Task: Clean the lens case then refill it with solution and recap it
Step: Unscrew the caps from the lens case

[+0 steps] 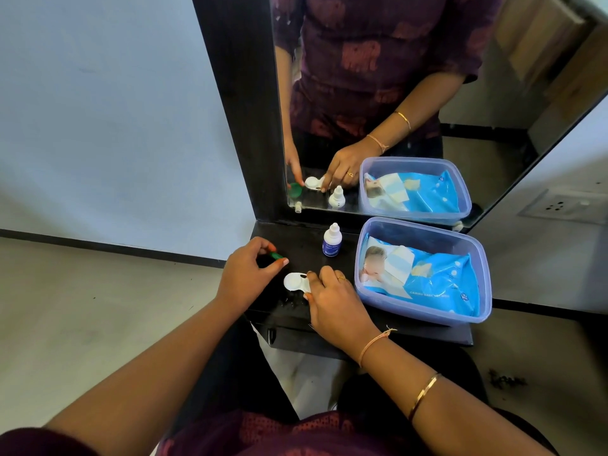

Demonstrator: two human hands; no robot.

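A white lens case point(295, 282) lies on the dark shelf point(302, 245), its left well uncapped and facing up. My right hand point(335, 301) rests on the case's right half, fingers closed over it and hiding that side. My left hand point(245, 274) is at the shelf's left edge, thumb and fingers pinched on a green cap point(275, 256). A small solution bottle point(331, 241) with a white nozzle and blue label stands upright behind the case, untouched.
A clear blue plastic tub point(424, 232) holding a blue pack of wet wipes point(427, 278) fills the shelf's right side. A dark-framed mirror point(394, 93) rises behind the shelf. The shelf's front edge and a drawer lie just under my right wrist.
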